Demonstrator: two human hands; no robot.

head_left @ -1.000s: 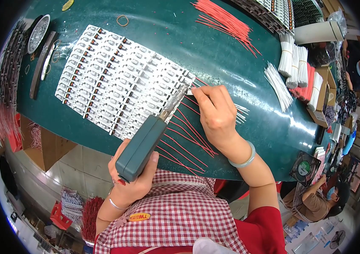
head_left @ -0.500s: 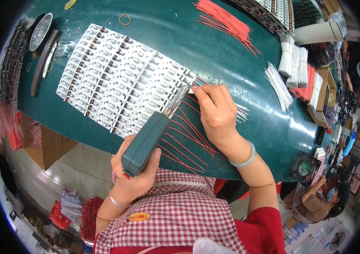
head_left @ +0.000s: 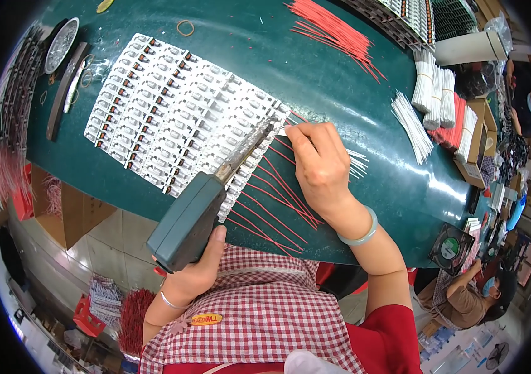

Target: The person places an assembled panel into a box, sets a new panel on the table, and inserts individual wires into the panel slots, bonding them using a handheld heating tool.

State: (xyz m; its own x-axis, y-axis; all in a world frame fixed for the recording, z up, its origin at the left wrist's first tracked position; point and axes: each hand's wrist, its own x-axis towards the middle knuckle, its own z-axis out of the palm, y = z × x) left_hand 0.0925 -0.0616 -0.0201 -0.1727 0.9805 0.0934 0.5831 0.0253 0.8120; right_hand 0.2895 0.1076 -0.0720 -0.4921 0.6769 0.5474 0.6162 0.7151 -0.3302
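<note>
My left hand (head_left: 195, 269) is wrapped round the handle of a dark green soldering gun (head_left: 187, 218). The gun's metal barrel reaches over a white panel of circuit boards (head_left: 172, 112), its tip near the panel's right edge. Rows of small components cover the panel. At that edge, my right hand (head_left: 323, 163) pinches what looks like a white wire, whose end shows at the fingertips. Several red wires (head_left: 287, 190) run from the panel's edge toward me. Other white wires (head_left: 357, 165) stick out from behind my right hand.
Loose red wires (head_left: 334, 31) lie at the table's far side, and white wire bundles (head_left: 423, 81) at the right. A small dish (head_left: 61, 47) and a dark bar (head_left: 66, 93) are at left. A black fan (head_left: 451, 248) stands near the right corner; a co-worker (head_left: 465, 293) sits beyond.
My left hand has drawn the soldering gun down and to the left, uncovering more of the panel's lower right edge. My right hand stays almost in place.
</note>
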